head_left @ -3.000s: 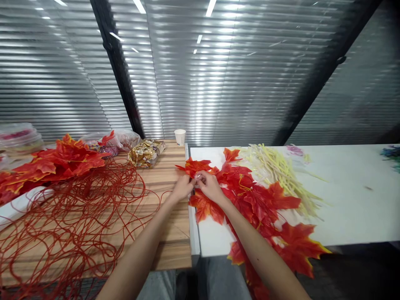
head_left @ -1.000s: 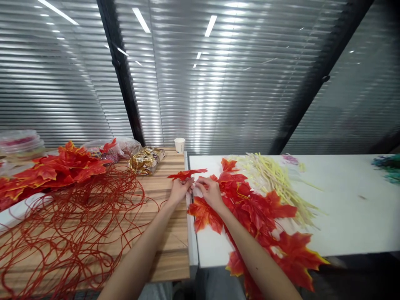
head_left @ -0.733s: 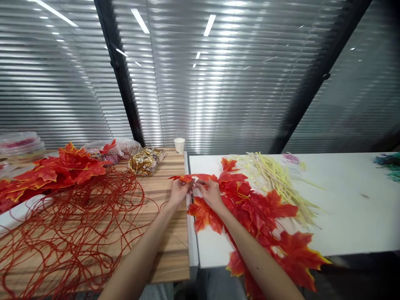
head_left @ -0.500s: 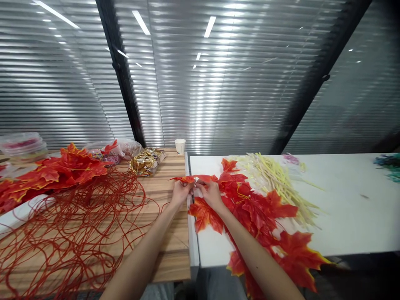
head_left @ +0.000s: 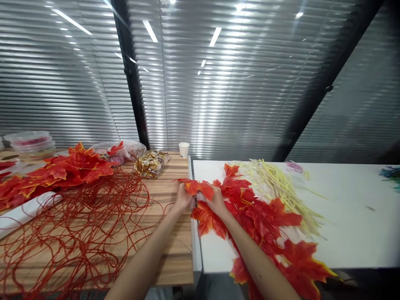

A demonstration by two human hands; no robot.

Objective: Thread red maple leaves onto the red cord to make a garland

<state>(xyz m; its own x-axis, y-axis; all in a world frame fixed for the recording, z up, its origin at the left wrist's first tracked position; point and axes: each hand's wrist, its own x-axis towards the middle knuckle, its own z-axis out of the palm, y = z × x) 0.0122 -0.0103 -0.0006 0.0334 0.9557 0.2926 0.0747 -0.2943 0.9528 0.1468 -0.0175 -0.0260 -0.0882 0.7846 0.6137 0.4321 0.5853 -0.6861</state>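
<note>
A red artificial maple leaf [head_left: 200, 187] is held between my two hands, above the seam where two tables meet. My left hand [head_left: 183, 197] grips its left side, fingers partly covered by the leaf. On its right side my right hand [head_left: 216, 201] is closed, the fingertips hidden behind the leaf. Beside and under my right forearm lies a bunch of red maple leaves [head_left: 262, 216], with yellow-edged tips hanging over the white table's front edge. One orange-red leaf [head_left: 208, 219] rests just below my right hand.
Tangled red cord [head_left: 84, 225] covers much of the wooden table [head_left: 175, 250]. Behind it are piled maple leaves [head_left: 75, 166], gold packets [head_left: 151, 163], a paper cup [head_left: 184, 150] and plastic tubs [head_left: 33, 145]. Yellow strips [head_left: 281, 187] lie on the white table [head_left: 350, 233].
The leaf between my hands has turned so that more of its red face shows and covers my fingertips. The whole view has shifted slightly.
</note>
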